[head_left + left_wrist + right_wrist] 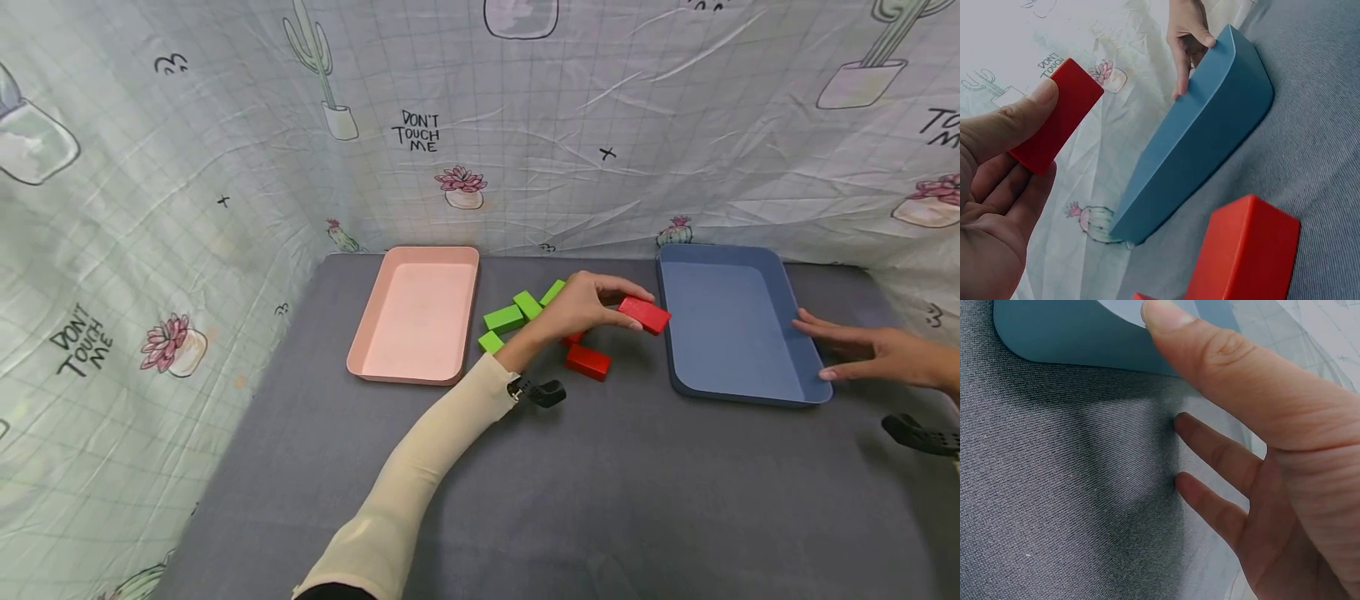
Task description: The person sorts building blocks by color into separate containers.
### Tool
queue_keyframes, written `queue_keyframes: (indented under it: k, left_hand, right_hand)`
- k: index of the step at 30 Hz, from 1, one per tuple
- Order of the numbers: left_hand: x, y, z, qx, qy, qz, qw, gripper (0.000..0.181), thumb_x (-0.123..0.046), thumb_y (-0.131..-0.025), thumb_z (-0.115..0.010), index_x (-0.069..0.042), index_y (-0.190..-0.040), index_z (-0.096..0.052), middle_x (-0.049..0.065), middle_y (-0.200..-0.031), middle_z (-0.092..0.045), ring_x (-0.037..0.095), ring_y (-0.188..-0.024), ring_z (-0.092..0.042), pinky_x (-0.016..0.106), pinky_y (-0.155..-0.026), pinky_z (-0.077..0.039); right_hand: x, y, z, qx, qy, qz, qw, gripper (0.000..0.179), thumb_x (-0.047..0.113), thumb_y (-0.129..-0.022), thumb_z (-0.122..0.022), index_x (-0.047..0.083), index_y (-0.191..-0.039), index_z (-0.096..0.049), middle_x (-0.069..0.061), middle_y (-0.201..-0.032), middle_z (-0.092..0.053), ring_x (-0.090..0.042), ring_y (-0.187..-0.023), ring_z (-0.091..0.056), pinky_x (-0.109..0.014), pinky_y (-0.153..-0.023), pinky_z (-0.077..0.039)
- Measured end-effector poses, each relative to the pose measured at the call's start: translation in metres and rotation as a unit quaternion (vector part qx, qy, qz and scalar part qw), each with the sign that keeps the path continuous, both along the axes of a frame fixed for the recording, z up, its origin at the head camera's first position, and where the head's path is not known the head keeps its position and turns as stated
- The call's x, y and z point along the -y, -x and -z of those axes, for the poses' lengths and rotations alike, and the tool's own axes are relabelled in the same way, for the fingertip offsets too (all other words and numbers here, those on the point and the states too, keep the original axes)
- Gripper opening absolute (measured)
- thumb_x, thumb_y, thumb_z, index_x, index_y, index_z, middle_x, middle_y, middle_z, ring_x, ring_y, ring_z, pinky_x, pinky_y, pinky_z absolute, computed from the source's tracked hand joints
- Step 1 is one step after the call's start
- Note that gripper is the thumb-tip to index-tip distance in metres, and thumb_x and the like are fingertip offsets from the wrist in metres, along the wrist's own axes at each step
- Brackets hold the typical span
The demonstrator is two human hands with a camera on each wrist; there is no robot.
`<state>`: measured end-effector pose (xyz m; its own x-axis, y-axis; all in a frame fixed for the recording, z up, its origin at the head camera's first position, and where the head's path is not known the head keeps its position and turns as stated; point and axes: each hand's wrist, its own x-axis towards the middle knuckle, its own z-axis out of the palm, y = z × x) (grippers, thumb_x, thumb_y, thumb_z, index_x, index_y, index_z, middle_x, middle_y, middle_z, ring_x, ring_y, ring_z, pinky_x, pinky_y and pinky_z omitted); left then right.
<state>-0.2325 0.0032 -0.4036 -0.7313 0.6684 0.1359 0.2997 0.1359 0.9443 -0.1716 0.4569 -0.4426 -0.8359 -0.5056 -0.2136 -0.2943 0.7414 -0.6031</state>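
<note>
Between thumb and fingers, my left hand pinches a red rectangular block, raised just left of the blue tray. In the left wrist view the thumb lies along one face of that block. My right hand is at the blue tray's right side, with thumb and a fingertip touching its rim and the fingers spread. In the right wrist view two fingers are extended below the tray's wall. Another red block lies on the table below my left hand; one more behind it is mostly hidden.
Several green blocks lie left of my left hand, partly covered by it. A pink tray stands further left on the grey cloth-covered table. A printed curtain hangs behind and along the sides.
</note>
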Motion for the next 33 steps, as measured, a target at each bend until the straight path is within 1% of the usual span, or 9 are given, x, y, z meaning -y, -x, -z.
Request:
queue_keyframes:
  k: [2,6,12,18,20,22,27,29,33]
  left_hand:
    - [-0.004,0.0,0.0,0.003,-0.006,-0.002,1.0,0.039,-0.011,-0.082,-0.087,-0.01,-0.119,-0.077,-0.003,-0.113,-0.074,0.011,-0.096,-0.068,0.026,-0.082,-0.058]
    - [-0.015,-0.003,0.002,0.006,-0.004,-0.002,1.0,0.039,-0.012,-0.082,-0.086,-0.011,-0.12,-0.076,-0.004,-0.115,-0.072,0.008,-0.096,-0.068,0.024,-0.081,-0.057]
    - [-0.032,-0.009,0.01,0.003,0.015,0.007,0.9999,0.041,-0.013,-0.083,-0.086,-0.012,-0.122,-0.075,-0.004,-0.115,-0.072,0.004,-0.093,-0.066,0.022,-0.077,-0.055]
    - [-0.048,-0.015,0.017,0.021,0.008,0.024,0.9995,0.04,-0.009,-0.083,-0.085,-0.008,-0.121,-0.075,-0.003,-0.112,-0.074,-0.002,-0.097,-0.067,0.016,-0.087,-0.054]
    - [-0.052,-0.016,0.019,0.019,0.009,0.026,0.9995,0.04,-0.009,-0.083,-0.085,-0.008,-0.121,-0.075,-0.003,-0.111,-0.074,-0.003,-0.097,-0.067,0.015,-0.088,-0.053]
    - [-0.056,-0.016,0.019,0.007,0.022,0.023,0.9995,0.04,-0.011,-0.083,-0.086,-0.01,-0.121,-0.075,-0.005,-0.109,-0.075,-0.004,-0.095,-0.066,0.014,-0.086,-0.053]
    - [-0.064,-0.014,0.019,-0.019,0.072,0.013,0.9972,0.04,-0.019,-0.082,-0.087,-0.018,-0.121,-0.076,-0.012,-0.104,-0.073,-0.002,-0.09,-0.062,0.015,-0.076,-0.052]
    - [-0.068,-0.013,0.019,-0.024,0.086,0.009,0.996,0.04,-0.021,-0.082,-0.088,-0.019,-0.121,-0.076,-0.014,-0.105,-0.072,-0.002,-0.089,-0.061,0.016,-0.073,-0.051]
    - [-0.076,-0.011,0.018,-0.024,0.097,0.003,0.9949,0.041,-0.022,-0.082,-0.088,-0.021,-0.121,-0.076,-0.014,-0.106,-0.072,-0.004,-0.09,-0.062,0.014,-0.074,-0.051]
  right_hand:
    - [0.0,0.0,0.001,0.0,0.005,-0.002,1.0,0.082,0.008,-0.095,-0.07,0.011,-0.163,-0.023,0.041,-0.152,-0.002,0.034,-0.122,-0.01,0.004,-0.088,-0.018]
    - [-0.001,0.0,0.002,-0.002,0.016,-0.006,0.9998,0.083,0.005,-0.095,-0.07,0.009,-0.163,-0.023,0.039,-0.154,-0.001,0.033,-0.124,-0.009,0.005,-0.09,-0.016]
    - [-0.001,0.0,0.003,0.003,0.019,-0.006,0.9998,0.083,0.005,-0.095,-0.069,0.008,-0.163,-0.021,0.039,-0.154,0.001,0.033,-0.125,-0.007,0.005,-0.092,-0.015]
    - [0.0,0.0,0.004,0.004,0.022,-0.005,0.9997,0.083,0.004,-0.095,-0.069,0.007,-0.163,-0.021,0.041,-0.152,0.0,0.033,-0.124,-0.007,0.005,-0.092,-0.013]
    - [0.0,0.0,0.004,0.006,0.026,-0.005,0.9996,0.083,0.003,-0.095,-0.069,0.007,-0.162,-0.021,0.041,-0.152,-0.001,0.033,-0.124,-0.007,0.005,-0.093,-0.013]
    - [0.0,0.001,0.004,0.008,0.031,-0.005,0.9995,0.083,0.003,-0.095,-0.069,0.007,-0.162,-0.021,0.041,-0.152,-0.001,0.033,-0.125,-0.007,0.005,-0.093,-0.014]
    - [-0.001,0.002,0.005,0.011,0.031,-0.002,0.9995,0.082,0.003,-0.094,-0.069,0.007,-0.162,-0.022,0.042,-0.151,-0.003,0.034,-0.124,-0.009,0.005,-0.093,-0.017]
    - [-0.001,0.002,0.005,0.013,0.024,0.001,0.9996,0.083,0.005,-0.095,-0.07,0.008,-0.162,-0.022,0.043,-0.15,-0.003,0.034,-0.122,-0.01,0.005,-0.093,-0.016]
    - [-0.001,0.002,0.005,0.016,0.017,0.004,0.9997,0.083,0.006,-0.095,-0.07,0.008,-0.162,-0.022,0.044,-0.149,-0.002,0.035,-0.121,-0.01,0.005,-0.092,-0.017]
